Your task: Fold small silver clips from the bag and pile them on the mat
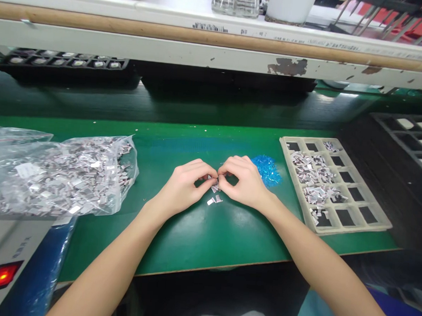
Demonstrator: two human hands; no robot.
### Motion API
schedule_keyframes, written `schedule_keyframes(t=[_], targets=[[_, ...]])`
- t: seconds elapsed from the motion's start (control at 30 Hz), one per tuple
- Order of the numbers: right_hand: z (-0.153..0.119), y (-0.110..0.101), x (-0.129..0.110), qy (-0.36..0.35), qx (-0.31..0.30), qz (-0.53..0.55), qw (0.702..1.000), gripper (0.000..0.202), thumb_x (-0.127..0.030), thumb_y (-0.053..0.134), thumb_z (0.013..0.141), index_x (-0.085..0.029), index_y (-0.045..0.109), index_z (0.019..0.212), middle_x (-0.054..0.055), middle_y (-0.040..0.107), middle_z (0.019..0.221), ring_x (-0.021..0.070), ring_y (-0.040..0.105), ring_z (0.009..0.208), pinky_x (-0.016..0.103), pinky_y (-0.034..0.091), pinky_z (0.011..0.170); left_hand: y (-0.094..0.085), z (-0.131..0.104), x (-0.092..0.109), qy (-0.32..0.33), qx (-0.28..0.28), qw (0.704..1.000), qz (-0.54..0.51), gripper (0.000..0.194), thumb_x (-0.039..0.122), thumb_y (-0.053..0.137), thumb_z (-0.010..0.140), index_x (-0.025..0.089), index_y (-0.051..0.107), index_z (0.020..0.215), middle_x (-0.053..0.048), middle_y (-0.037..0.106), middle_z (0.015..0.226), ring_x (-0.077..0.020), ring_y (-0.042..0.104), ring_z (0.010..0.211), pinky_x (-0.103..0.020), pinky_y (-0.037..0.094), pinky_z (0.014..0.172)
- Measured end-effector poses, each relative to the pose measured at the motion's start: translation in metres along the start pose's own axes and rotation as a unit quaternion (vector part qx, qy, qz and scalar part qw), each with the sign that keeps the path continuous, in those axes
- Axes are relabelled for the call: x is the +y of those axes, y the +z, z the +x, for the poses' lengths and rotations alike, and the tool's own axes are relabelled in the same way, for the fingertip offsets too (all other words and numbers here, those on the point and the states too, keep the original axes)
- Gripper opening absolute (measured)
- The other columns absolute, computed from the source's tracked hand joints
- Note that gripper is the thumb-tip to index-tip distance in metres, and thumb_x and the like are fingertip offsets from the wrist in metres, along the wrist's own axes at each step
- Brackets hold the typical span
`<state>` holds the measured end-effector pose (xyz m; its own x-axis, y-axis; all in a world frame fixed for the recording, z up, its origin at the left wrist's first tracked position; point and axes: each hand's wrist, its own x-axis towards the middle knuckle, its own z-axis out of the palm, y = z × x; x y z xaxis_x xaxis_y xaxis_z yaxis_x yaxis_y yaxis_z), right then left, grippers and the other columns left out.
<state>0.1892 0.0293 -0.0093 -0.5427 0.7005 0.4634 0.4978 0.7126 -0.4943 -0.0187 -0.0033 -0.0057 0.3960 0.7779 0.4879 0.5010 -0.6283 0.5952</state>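
Note:
My left hand and my right hand meet fingertip to fingertip over the green table. Both are closed in a pinch of thumb and forefinger; whatever lies between the tips is too small and covered to make out. Just below them is a little group of small flat silvery-grey pieces, partly hidden by the fingers. A heap of small shiny blue strips lies beside my right hand, on its far side.
At left, a clear plastic bag spills over with silvery pieces. On the right stands a pale compartment tray, several compartments holding such pieces. A machine with a lit red switch occupies the lower left. A shelf crosses the back.

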Motion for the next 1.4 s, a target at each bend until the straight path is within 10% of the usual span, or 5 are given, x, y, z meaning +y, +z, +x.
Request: schedule_keyframes(t=[0.77,1.4], targets=[[-0.0011,-0.0022,0.0057,-0.106,0.004,-0.121,0.987,0.022,-0.022,0.05,0.109,-0.019,0.071,0.109,0.007,0.074,0.1,0.0215,0.061,0.089,0.039,0.037,0.079,-0.0057,0.0049,-0.0035,-0.201,0.013,0.966,-0.161,0.014,0.032,0.069,0.094,0.02,0.076,0.094,-0.005,0.077,0.093,-0.021,0.07,0.087,-0.033,0.053,0.081],[0.0002,0.0013,0.0049,-0.046,0.028,-0.073,0.996,0.02,-0.019,0.05,0.105,-0.019,0.067,0.095,0.004,0.072,0.09,0.0186,0.061,0.082,0.037,0.037,0.079,-0.0039,0.0038,-0.0022,-0.186,0.024,0.973,-0.137,0.013,0.03,0.068,0.093,0.021,0.077,0.095,-0.005,0.078,0.096,-0.0222,0.071,0.088,-0.035,0.054,0.084]])
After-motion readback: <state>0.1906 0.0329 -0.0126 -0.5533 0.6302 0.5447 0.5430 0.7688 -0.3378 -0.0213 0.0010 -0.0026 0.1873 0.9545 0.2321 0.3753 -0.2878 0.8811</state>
